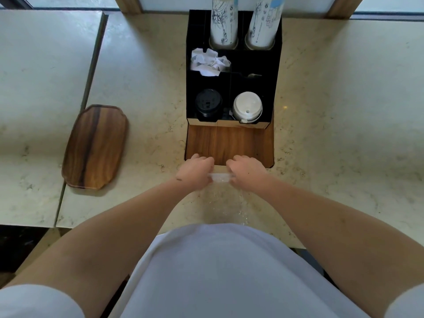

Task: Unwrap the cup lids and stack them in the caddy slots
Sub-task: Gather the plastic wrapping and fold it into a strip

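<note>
a: what are the hands doing?
b: the left hand [195, 172] and the right hand [246, 172] are sitting side by side near the counter [332, 111] edge, just at 6 o'clock from the caddy [274, 65]. both are curling their fingers around a clear wrap [220, 177] that is stretching between them. the left hand is gripping its left end, the right hand its right end. loose clear film is trailing from the right hand toward 6 o'clock.

a: are lids showing inside the wrap?
b: cannot tell; the wrap is blurring and the hands are covering most of it.

a: where are the lids sitting in the caddy?
b: a black lid stack [208, 103] is filling the front left slot, and a white lid stack [247, 107] is filling the front right slot, at 3 o'clock from the black one.

a: what else is the caddy holding?
b: crumpled napkins [210, 63] are lying in the middle left slot, at 12 o'clock from the black stack. two cup stacks [223, 21] are standing in the rear slots. the caddy's wooden front [229, 143] is facing the hands.

a: anything beside it?
b: a wooden tray [95, 146] is lying on the counter at 9 o'clock from the hands, well apart from the caddy.
</note>
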`<state>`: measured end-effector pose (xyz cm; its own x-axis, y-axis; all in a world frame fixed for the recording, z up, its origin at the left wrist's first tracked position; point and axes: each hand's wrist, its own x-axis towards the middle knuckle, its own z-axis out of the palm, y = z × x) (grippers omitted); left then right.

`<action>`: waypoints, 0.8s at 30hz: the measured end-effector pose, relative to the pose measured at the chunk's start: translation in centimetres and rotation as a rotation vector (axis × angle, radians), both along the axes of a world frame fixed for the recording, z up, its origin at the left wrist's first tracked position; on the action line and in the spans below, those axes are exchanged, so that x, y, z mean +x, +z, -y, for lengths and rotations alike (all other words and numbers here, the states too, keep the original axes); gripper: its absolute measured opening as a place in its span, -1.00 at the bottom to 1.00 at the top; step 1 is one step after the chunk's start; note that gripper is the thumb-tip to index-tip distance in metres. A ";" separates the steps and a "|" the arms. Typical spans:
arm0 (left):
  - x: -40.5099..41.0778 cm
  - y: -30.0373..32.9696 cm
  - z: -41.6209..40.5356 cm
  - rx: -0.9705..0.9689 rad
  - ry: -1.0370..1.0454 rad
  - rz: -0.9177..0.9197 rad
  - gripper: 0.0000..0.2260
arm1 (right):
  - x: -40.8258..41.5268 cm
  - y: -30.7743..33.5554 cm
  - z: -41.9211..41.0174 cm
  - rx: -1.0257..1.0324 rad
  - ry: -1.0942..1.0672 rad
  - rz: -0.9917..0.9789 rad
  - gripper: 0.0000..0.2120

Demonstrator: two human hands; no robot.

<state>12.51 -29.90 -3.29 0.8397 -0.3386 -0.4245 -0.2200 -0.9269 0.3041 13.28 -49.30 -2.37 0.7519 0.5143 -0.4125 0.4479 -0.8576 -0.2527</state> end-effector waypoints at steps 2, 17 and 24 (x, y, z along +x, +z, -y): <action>0.4 0.4 0.2 0.030 -0.112 0.020 -0.80 | 0.4 0.1 -0.1 -0.026 0.046 0.032 -0.85; -3.0 0.4 -1.0 -0.007 -0.360 0.247 -0.84 | -1.9 0.1 1.2 -0.061 0.174 0.188 -0.88; -4.3 0.7 -0.6 0.094 -0.413 0.214 -0.79 | -3.2 0.1 1.0 -0.060 0.161 0.217 -0.81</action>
